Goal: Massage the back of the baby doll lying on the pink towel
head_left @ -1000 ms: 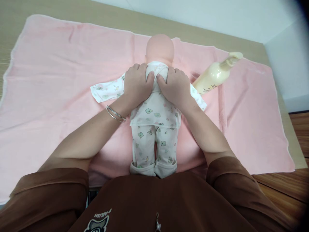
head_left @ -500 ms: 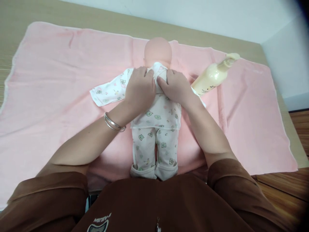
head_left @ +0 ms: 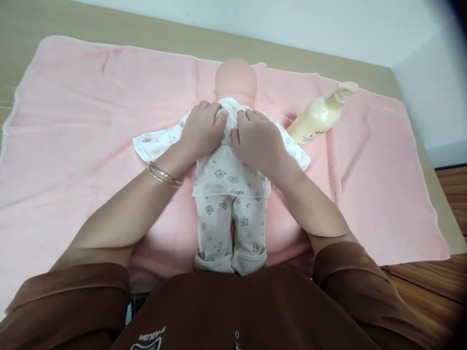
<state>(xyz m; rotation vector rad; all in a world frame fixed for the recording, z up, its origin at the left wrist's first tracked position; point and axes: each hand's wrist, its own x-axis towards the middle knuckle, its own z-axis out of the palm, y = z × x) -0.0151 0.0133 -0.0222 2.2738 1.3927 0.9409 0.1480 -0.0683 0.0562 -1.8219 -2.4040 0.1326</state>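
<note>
A bald vinyl baby doll lies on a pink towel (head_left: 73, 146), its head (head_left: 235, 80) at the far end and no face showing. It wears a white printed top (head_left: 222, 177) and matching trousers (head_left: 229, 226) with turned-up cuffs. My left hand (head_left: 202, 129) grips the gathered top near the neck and left shoulder, with a double silver bangle (head_left: 164, 175) on its wrist. My right hand (head_left: 257, 141) holds the fabric beside it, fingers on the collar area. The doll's shoulders and upper back are hidden under both hands.
A cream pump bottle of lotion (head_left: 317, 116) lies on the towel to the right of the doll, its pump near the towel's far edge. The towel covers a light wooden table (head_left: 204, 48). A white wall stands behind, and a darker wooden floor (head_left: 438, 277) shows at lower right.
My hands have drawn closer together over the neck of the top, with the right hand shifted left. The top's sleeves lie flatter and the right sleeve shows more. The view has shifted slightly.
</note>
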